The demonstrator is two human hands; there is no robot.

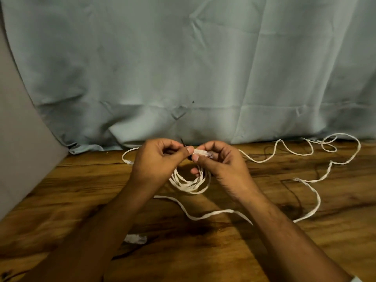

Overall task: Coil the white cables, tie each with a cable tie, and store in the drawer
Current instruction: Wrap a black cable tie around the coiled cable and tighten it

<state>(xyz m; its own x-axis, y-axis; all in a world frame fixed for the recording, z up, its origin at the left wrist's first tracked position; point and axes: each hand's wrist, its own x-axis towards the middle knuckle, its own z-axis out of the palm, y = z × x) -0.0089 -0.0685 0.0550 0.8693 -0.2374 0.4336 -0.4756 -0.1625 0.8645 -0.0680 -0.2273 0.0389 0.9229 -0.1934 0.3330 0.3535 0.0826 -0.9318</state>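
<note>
A coil of flat white cable hangs below my two hands above the wooden table. My right hand pinches the coil's top, where the clear plug end lies between thumb and fingers. My left hand is closed on a thin black cable tie, whose tip sticks up between the hands. A second white cable lies loose across the table to the right, with loops at the back. Another plug rests near my left forearm.
A pale green cloth hangs behind the wooden table. A grey panel stands at the left. A white cable end with a plug lies left of my left hand. No drawer is in view.
</note>
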